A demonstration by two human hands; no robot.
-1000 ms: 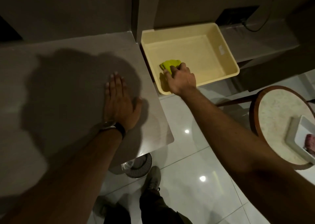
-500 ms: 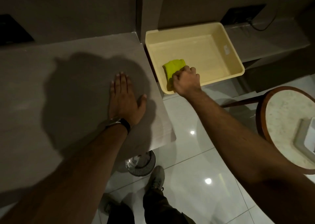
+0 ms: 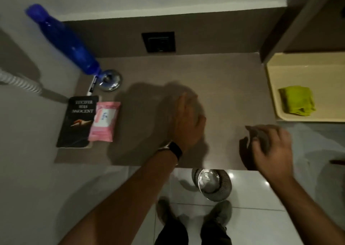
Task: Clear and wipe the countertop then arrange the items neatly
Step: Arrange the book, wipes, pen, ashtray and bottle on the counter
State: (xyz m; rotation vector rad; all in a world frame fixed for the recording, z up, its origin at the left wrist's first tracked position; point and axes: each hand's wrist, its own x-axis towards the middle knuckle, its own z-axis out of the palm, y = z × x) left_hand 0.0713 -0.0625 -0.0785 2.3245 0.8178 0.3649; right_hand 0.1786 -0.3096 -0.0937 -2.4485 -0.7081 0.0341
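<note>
Now wiping: press grey crumpled cloth, clamped in right hand fingers, across brown matte surface; brace with left hand, fingers together, flat.

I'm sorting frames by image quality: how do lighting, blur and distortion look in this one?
Head view: dim overall, with a dark shadow cast on the countertop. Both the left hand and the right hand are motion-blurred. Glare spots show on the floor tiles. The blue bottle leans from wide-angle distortion.
</note>
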